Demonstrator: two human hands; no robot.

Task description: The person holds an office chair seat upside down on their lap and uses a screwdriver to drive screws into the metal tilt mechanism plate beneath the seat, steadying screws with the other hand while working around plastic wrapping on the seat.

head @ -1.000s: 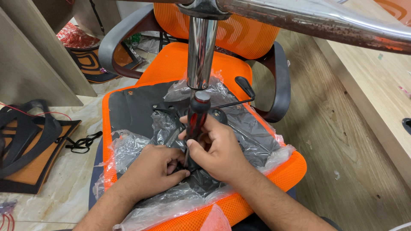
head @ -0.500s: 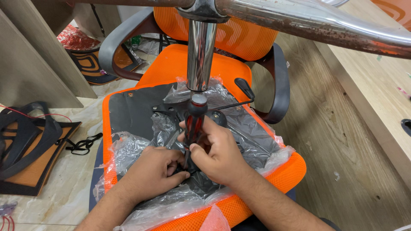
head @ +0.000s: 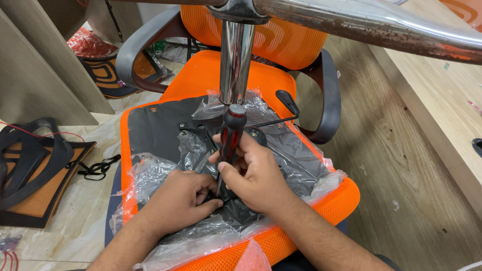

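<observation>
An orange office chair seat (head: 331, 200) lies upside down, its black underside (head: 155, 130) wrapped in clear plastic film (head: 150, 173). My right hand (head: 256, 173) grips a screwdriver (head: 231, 131) with a red and black handle, held nearly upright, tip down on the black mechanism plate. My left hand (head: 183, 195) presses on the plate right beside the tip, fingers curled around it. A chrome gas-lift column (head: 235, 60) rises from the plate just behind the screwdriver. A black adjustment lever (head: 281, 108) sticks out to the right.
A rusty chrome base leg (head: 371, 27) crosses the top. The chair's orange backrest (head: 281, 37) and grey armrests (head: 329, 95) lie behind. Another orange mesh part with black frame (head: 35, 175) rests on the floor at left. Wooden panels (head: 45, 75) stand left, and a wooden board (head: 442, 95) lies right.
My right hand has shifted its grip slightly on the screwdriver handle, which stays on the same spot. The left hand has not moved.
</observation>
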